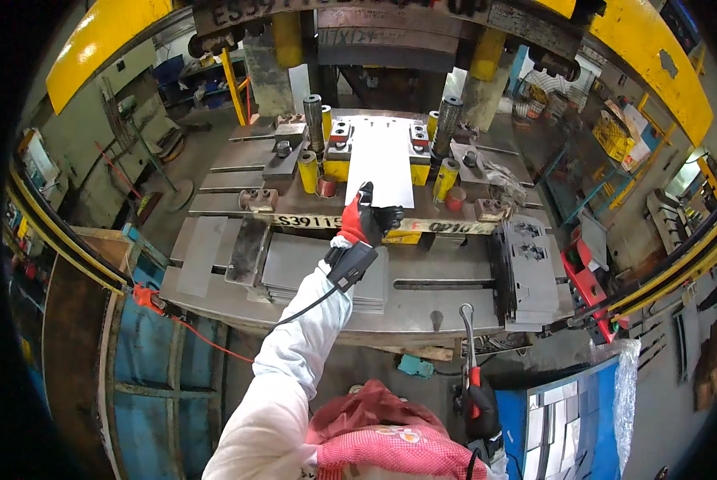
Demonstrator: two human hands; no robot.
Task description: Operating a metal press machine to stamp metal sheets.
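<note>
A flat pale sheet (381,160), apparently a metal blank, lies across the lower die of a press. My left hand (365,219), in a black and red glove, pinches the sheet's near edge, with the thumb on top and the other fingers partly hidden. My right hand (482,408), in a black glove, is low at the right by my body. It is closed round the red grips of a long metal tool (469,336) with a curved tip that points away from me; its exact kind I cannot make out.
Guide posts (448,126) and yellow cylinders (308,172) flank the die. Stacked grey sheets (326,268) lie on the press bed's near left, cut sheets (532,272) at its right. The upper die (386,40) hangs above. A blue box (514,428) stands near my right.
</note>
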